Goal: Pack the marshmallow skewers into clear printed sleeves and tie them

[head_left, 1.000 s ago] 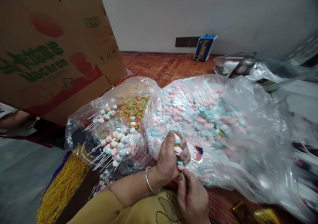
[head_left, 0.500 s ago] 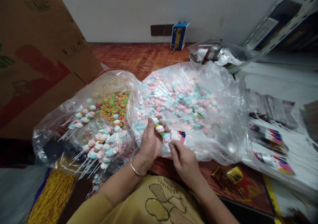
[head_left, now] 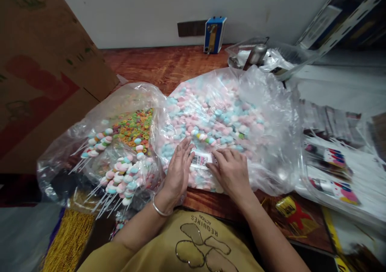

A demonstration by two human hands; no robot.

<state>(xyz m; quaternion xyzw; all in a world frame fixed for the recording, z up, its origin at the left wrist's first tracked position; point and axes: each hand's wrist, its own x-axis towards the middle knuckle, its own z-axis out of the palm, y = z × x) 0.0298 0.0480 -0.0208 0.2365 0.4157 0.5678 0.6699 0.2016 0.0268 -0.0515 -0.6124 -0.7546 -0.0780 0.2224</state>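
A small clear printed wrapper point(head_left: 200, 159) lies on the big plastic bag of pink and blue marshmallows point(head_left: 223, 107). At its left edge is my left hand point(head_left: 178, 169), palm turned inward, fingers stretched out and holding nothing. My right hand point(head_left: 231, 171) rests at the wrapper's right end, its thumb and fingers closed on that edge. Just above the wrapper, a short skewer of marshmallows and rings point(head_left: 203, 137) lies on the bag, touched by neither hand.
Finished marshmallow skewers point(head_left: 120, 177) lie on a bag of colourful cereal rings point(head_left: 132, 129) at left. A cardboard box point(head_left: 45, 75) stands far left. Behind are a blue device point(head_left: 214, 35) and a clear tray point(head_left: 271, 62). Printed wrappers point(head_left: 334, 189) and gold ties point(head_left: 286, 207) lie right.
The skewer has left my left hand and lies on the bag. My left hand has opened. The wrapper now lies flat between my hands, and my right hand has moved slightly right and up.
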